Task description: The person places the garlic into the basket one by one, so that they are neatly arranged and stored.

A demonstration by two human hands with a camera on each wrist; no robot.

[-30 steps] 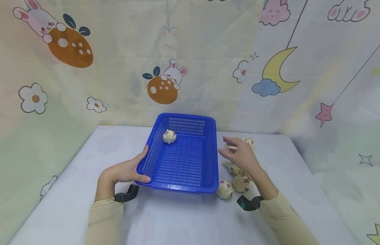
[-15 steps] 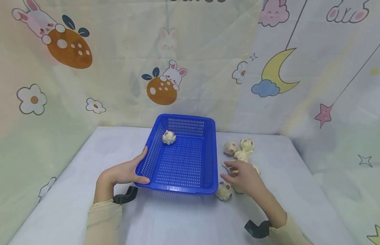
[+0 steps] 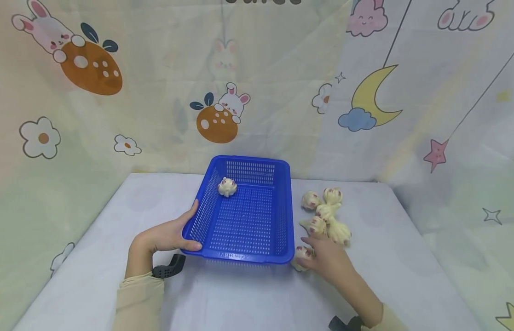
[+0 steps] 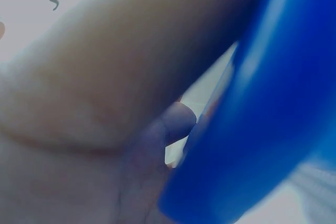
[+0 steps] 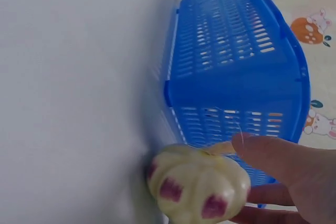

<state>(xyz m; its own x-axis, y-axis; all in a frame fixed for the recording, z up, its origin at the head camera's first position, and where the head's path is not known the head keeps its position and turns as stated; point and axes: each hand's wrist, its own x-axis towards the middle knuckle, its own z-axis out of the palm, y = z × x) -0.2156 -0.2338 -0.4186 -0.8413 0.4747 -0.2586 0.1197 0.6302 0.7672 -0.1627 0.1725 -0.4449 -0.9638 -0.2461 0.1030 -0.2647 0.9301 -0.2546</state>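
A blue plastic basket (image 3: 244, 259) stands at the middle of the table, with one garlic bulb (image 3: 227, 187) inside near its left wall. My left hand (image 3: 165, 236) grips the basket's near left corner; the left wrist view shows its fingers close up against the blue rim. By the basket's near right corner, my right hand (image 3: 329, 258) reaches around another garlic bulb (image 5: 197, 184). Its thumb lies at the bulb's stem in the right wrist view, and the other fingers are partly hidden behind the bulb. No firm hold is visible.
Several more garlic bulbs (image 3: 316, 225) lie in a group right of the basket, beyond my right hand. The table (image 3: 236, 303) has a white cover. A cartoon-printed cloth (image 3: 157, 92) hangs behind it and at the sides.
My right hand has let go of a bulb beside the basket's right wall and moved toward me, over the group, to the bulb at the near corner. The left hand stays on the basket.
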